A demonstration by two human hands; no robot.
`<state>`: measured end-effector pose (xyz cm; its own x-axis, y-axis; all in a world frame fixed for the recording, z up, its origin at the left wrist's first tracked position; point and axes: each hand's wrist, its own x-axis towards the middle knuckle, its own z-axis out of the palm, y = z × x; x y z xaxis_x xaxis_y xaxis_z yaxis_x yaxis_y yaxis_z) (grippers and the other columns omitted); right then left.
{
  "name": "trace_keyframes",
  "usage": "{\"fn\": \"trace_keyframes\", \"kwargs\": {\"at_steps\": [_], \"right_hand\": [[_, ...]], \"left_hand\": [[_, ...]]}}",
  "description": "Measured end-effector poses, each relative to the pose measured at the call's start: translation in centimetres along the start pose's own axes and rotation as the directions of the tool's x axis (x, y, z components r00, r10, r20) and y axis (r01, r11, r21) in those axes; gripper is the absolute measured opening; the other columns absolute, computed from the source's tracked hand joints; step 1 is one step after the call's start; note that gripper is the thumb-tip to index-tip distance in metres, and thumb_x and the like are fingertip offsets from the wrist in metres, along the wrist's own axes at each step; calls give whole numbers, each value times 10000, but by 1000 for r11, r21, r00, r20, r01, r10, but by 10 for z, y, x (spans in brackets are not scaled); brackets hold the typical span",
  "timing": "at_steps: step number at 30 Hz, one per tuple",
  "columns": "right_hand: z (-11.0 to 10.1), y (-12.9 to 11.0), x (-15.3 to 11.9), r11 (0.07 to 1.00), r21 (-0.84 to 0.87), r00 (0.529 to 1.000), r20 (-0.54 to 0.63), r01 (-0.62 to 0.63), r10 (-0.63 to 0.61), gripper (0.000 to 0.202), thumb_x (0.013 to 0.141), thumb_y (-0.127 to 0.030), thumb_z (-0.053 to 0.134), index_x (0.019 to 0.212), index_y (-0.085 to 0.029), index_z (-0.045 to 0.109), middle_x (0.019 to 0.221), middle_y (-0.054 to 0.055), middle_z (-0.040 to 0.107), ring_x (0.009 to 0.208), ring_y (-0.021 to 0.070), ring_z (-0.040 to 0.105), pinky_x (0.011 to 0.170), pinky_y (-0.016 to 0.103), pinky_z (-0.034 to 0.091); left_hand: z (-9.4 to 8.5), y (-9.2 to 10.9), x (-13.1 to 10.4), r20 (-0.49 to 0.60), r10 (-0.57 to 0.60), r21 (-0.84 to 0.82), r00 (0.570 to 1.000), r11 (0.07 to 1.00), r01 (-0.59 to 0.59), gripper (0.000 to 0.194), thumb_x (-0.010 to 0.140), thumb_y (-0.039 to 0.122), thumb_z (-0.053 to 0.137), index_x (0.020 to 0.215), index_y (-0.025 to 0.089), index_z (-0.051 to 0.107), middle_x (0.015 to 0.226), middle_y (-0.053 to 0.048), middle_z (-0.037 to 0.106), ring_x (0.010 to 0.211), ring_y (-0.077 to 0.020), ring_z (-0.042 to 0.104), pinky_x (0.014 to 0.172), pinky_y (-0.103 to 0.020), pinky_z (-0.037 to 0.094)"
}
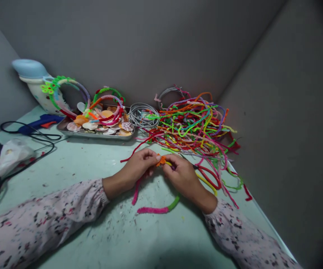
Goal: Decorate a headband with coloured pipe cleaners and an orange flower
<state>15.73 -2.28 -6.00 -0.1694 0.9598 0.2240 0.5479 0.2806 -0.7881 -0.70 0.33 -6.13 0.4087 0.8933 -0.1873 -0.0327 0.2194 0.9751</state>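
My left hand (139,164) and my right hand (182,173) meet over the middle of the table, fingertips closed on a bunched orange pipe cleaner (161,160). A bit of yellow shows beside it at my right fingers. Below my hands, a fuzzy band end (153,210), magenta then green, curves up under my right hand. A second magenta end (135,192) hangs below my left hand. My hands hide how these parts join. Red-handled scissors (210,175) lie just beyond my right hand, their blades partly covered.
A tangled heap of coloured pipe cleaners (192,119) lies at the back right. Beside it are a wire coil (143,115) and a metal tray (102,136) of shells with fuzzy headbands (87,93). Farther left are a blue glue gun (39,123), black cable (51,144), bottle (42,87) and plastic bag (12,157).
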Motion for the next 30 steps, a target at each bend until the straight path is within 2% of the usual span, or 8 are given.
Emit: {"fn": "trace_keyframes", "kwargs": {"at_steps": [4,7,9,12,15,19,23,30], "right_hand": [[1,0,-1,948,270,985,47,-170,164,311,816,-226,521,1124,-197,555,677,-25,624,538,118,565,509,233,434],[-1,-3,0,884,404,972,96,-233,213,318,803,-232,514,1117,-184,521,620,-46,594,466,102,528,445,213,411],[-2,-5,0,872,424,970,108,-243,218,303,791,-217,513,1092,-178,522,639,-40,601,467,98,531,447,212,418],[-3,-6,-2,928,317,981,78,-196,180,291,793,-204,523,1083,-185,540,741,-5,644,543,112,580,489,223,437],[-4,-4,-4,998,56,999,-35,-39,41,302,782,-180,562,1083,-191,579,844,25,679,685,141,619,623,259,467],[-6,-2,-5,982,-157,991,-63,109,-120,309,791,-177,585,1100,-175,598,868,40,697,737,154,626,689,262,459],[-8,-2,-4,963,-219,984,-41,159,-172,274,814,-191,574,1085,-179,614,842,39,701,715,154,628,671,252,449],[-10,-5,-4,968,-204,988,-18,148,-154,252,822,-173,557,1067,-177,613,839,41,701,740,160,642,686,255,453]], "left_hand": [[0,1,2,52,-68,-181,996,980,77,157,807,278,618,767,160,522,528,59,441,407,-43,365,358,-131,221],[0,3,3,110,-93,-267,990,956,119,100,809,214,597,768,142,540,526,60,418,383,-30,328,334,-126,186],[-1,5,4,147,-129,-295,981,941,168,86,822,183,562,754,132,546,495,63,397,358,-25,290,321,-125,174],[-2,6,4,166,-188,-325,968,917,233,103,832,150,530,732,127,541,468,63,385,334,-21,273,313,-117,178],[-1,6,3,160,-222,-350,962,898,266,105,836,130,520,732,127,533,469,58,396,330,-19,289,313,-110,189],[0,6,3,175,-234,-358,956,890,283,104,839,122,515,737,124,537,469,59,387,331,-18,279,311,-111,182],[-1,4,4,204,-218,-349,954,895,279,98,835,139,528,739,127,547,467,65,362,334,-19,258,313,-120,160],[-1,3,3,207,-208,-325,956,907,268,91,820,164,549,733,138,537,465,69,366,339,-21,240,323,-126,143]]}}
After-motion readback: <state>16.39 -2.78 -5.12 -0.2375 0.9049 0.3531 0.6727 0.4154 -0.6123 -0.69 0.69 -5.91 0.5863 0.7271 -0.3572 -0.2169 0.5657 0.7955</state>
